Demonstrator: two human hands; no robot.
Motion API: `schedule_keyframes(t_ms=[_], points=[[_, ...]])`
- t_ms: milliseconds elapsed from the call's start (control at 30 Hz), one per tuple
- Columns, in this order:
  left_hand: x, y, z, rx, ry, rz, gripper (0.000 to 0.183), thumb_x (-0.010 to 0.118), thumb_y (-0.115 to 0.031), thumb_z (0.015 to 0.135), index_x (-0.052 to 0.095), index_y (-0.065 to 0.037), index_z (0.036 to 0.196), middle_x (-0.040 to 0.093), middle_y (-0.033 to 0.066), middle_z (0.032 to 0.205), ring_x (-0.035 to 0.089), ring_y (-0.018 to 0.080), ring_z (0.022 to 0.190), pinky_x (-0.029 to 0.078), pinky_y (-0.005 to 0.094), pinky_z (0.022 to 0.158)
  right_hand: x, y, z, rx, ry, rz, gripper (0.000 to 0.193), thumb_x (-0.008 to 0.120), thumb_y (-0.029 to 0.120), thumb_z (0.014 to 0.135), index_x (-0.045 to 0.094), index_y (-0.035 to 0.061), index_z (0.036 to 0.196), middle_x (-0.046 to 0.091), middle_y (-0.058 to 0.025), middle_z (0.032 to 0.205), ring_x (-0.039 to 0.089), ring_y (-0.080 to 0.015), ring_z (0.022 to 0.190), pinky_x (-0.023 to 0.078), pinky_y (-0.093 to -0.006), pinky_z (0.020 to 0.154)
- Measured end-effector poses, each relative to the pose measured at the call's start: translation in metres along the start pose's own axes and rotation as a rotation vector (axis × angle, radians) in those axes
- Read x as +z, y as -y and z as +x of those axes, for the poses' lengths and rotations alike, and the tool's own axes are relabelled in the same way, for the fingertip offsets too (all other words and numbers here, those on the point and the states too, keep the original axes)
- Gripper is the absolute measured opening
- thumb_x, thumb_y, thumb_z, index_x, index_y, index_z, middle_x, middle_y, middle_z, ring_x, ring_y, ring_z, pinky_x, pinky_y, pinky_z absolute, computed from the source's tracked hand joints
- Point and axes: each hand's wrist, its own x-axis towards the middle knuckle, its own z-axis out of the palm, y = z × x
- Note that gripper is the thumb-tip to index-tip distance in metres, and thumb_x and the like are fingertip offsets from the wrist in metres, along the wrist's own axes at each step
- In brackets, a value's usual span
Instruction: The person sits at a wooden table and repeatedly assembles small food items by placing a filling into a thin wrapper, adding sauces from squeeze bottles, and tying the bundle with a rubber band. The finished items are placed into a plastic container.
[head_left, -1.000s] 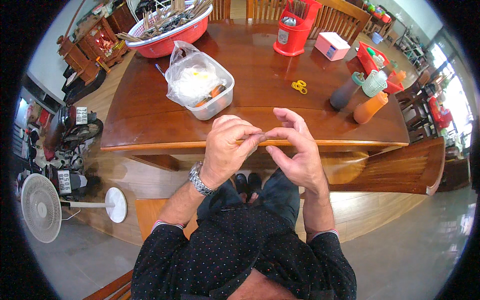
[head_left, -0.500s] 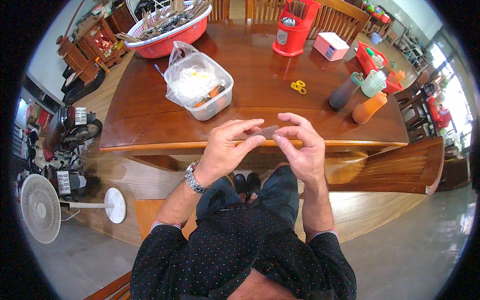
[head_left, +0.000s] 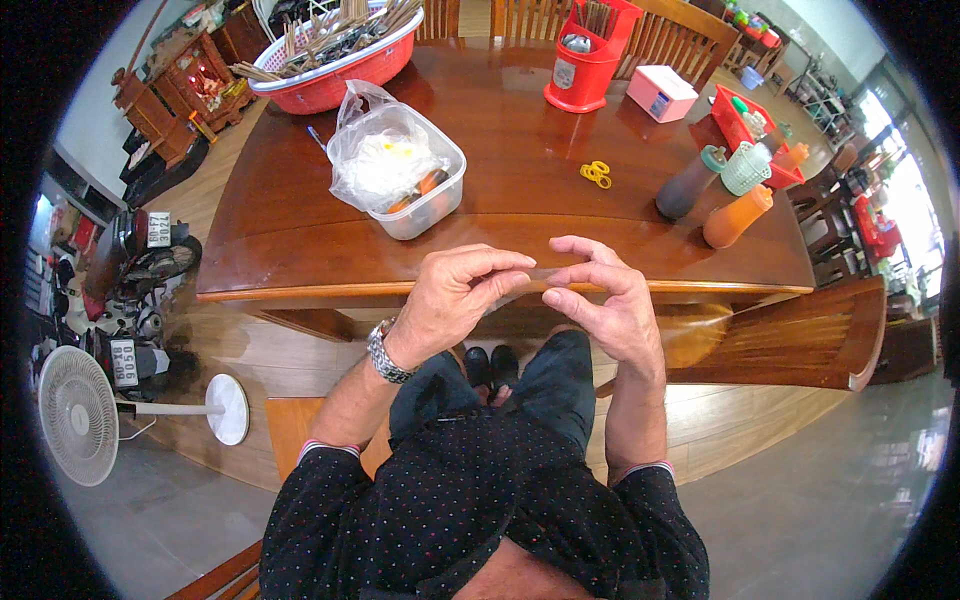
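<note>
Just over the table's near edge, both my hands are raised close together. Between the thumb and fingers of my left hand [head_left: 455, 300] is a thin piece of clear plastic film [head_left: 508, 299], part of it hanging below the thumb. Whether it is a small bag or a single sheet I cannot make out. My right hand [head_left: 612, 305] faces it with thumb and index finger parted, the index fingertip close to the film's far edge. Beyond the left hand stands a clear plastic tub [head_left: 425, 215] with a knotted plastic bag [head_left: 385, 165] of white contents and something orange and dark.
Yellow rubber bands [head_left: 596, 174] lie mid-table. To the right are a dark sauce bottle [head_left: 690, 185], an orange one [head_left: 738, 218], a pink box [head_left: 662, 93] and a red utensil holder [head_left: 580, 75]. A red basket [head_left: 340, 85] of chopsticks stands far left.
My right thumb and index finger have parted from the film. The film has tipped down toward my left hand, which still pinches it.
</note>
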Motion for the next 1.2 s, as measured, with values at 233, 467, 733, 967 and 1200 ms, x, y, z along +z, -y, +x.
schedule_keyframes(t_ms=[233,467,733,967,1200], points=[[-0.003,0.002,0.001,-0.044,0.087,-0.016,0.015,0.078,-0.007,0.093,0.080,-0.002,0.107,0.078,0.0090,0.100,0.073,0.0163,0.090,0.057,0.0301,0.079,-0.001,-0.003,0.001,0.118,0.138,0.174,0.026,0.086,0.013,0.084,0.081,0.0037,0.108,0.070,-0.0138,0.129,0.064,-0.0253,0.124,0.049,-0.0383,0.106],[-0.002,0.004,0.002,-0.066,0.103,-0.071,0.015,0.079,-0.008,0.093,0.079,-0.001,0.106,0.079,0.0087,0.100,0.073,0.0150,0.091,0.057,0.0292,0.079,0.000,-0.009,0.000,0.193,0.143,0.250,0.024,0.084,0.011,0.086,0.081,0.0027,0.109,0.072,-0.0126,0.127,0.066,-0.0239,0.119,0.051,-0.0351,0.102],[-0.003,0.007,0.001,-0.170,0.077,-0.129,0.015,0.076,-0.009,0.096,0.078,0.001,0.108,0.079,0.0061,0.101,0.071,0.0127,0.094,0.058,0.0295,0.082,0.000,-0.010,0.001,0.144,0.149,0.335,0.024,0.084,0.012,0.088,0.081,0.0026,0.109,0.071,-0.0141,0.128,0.065,-0.0250,0.121,0.050,-0.0368,0.105],[-0.003,0.008,0.001,-0.105,0.084,-0.120,0.014,0.077,-0.009,0.096,0.078,0.000,0.107,0.078,0.0064,0.100,0.071,0.0130,0.091,0.057,0.0290,0.081,-0.002,-0.011,0.002,0.120,0.186,0.322,0.032,0.089,0.014,0.083,0.081,0.0042,0.113,0.070,-0.0153,0.131,0.064,-0.0243,0.123,0.049,-0.0390,0.107],[-0.002,0.011,0.003,-0.146,0.112,-0.159,0.013,0.078,-0.009,0.094,0.079,-0.001,0.104,0.078,0.0064,0.099,0.071,0.0132,0.092,0.057,0.0288,0.081,0.000,-0.008,0.003,0.158,0.240,0.392,0.032,0.088,0.016,0.084,0.081,0.0034,0.113,0.069,-0.0167,0.133,0.062,-0.0268,0.126,0.048,-0.0407,0.109]])
